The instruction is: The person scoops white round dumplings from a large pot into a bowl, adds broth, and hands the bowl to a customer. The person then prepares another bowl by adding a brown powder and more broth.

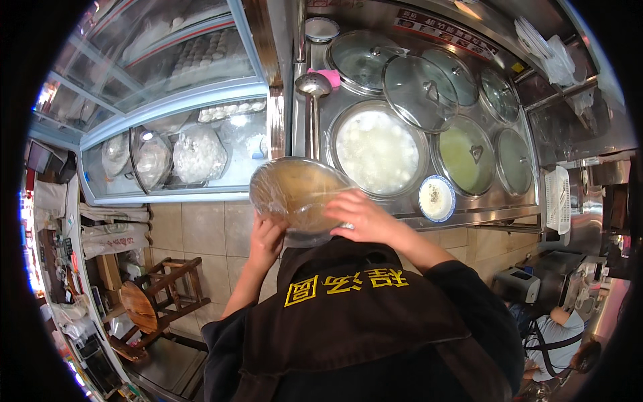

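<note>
A round shallow basin (306,188) covered in clear plastic film is tilted in front of my apron, at the front edge of the steel counter. My left hand (269,236) grips its lower left edge, with film bunched at the fingers. On the right side, my right hand (364,216) holds the film-covered rim, its fingers lying over the film. The basin looks brownish through the film; its contents cannot be made out. Just beyond it, a round pot (379,151) of cloudy liquid holds several pale round pieces. A slotted ladle (314,88) lies left of the pot.
A blue-rimmed bowl (437,198) stands at the counter's front edge. Glass lids (421,94) cover or overlap other pots. At left, a glass-topped freezer (176,196) holds bagged white pieces. A wooden stool (140,306) stands behind left; another person (555,341) is at lower right.
</note>
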A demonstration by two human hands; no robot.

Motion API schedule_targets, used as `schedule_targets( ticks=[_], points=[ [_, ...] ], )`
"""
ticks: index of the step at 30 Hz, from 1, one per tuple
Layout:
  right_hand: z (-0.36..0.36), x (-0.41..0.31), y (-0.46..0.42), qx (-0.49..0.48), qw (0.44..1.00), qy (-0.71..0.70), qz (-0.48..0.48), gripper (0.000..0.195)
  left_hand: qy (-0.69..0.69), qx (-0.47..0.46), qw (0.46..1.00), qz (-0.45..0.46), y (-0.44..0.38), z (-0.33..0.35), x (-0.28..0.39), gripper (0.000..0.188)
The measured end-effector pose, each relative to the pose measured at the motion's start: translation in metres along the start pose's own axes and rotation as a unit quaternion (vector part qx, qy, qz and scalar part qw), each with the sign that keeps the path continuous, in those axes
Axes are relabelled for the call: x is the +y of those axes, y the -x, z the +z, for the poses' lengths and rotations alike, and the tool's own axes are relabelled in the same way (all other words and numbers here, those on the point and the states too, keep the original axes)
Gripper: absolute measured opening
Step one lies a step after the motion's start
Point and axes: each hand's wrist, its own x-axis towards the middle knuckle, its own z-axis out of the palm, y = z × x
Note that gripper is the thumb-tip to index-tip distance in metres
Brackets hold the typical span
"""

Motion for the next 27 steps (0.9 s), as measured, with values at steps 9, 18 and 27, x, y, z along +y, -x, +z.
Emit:
schedule_targets(
  ticks=[9,18,27],
  points=[
    [0.077,-0.014,0.014,-0.119,0.988,-0.088,-0.053,0.021,0.057,-0.132,0.985,-0.094,0.044,-0.013,0.011,0.021],
    [0.096,-0.011,0.017,-0.098,0.989,-0.110,-0.028,0.017,-0.010,-0.101,0.968,-0.229,0.031,0.012,0.014,0.010],
    [0.099,0.005,0.023,-0.098,0.992,-0.027,0.077,0.018,-0.037,0.084,0.976,-0.199,0.014,0.037,-0.015,0.025]
  ],
)
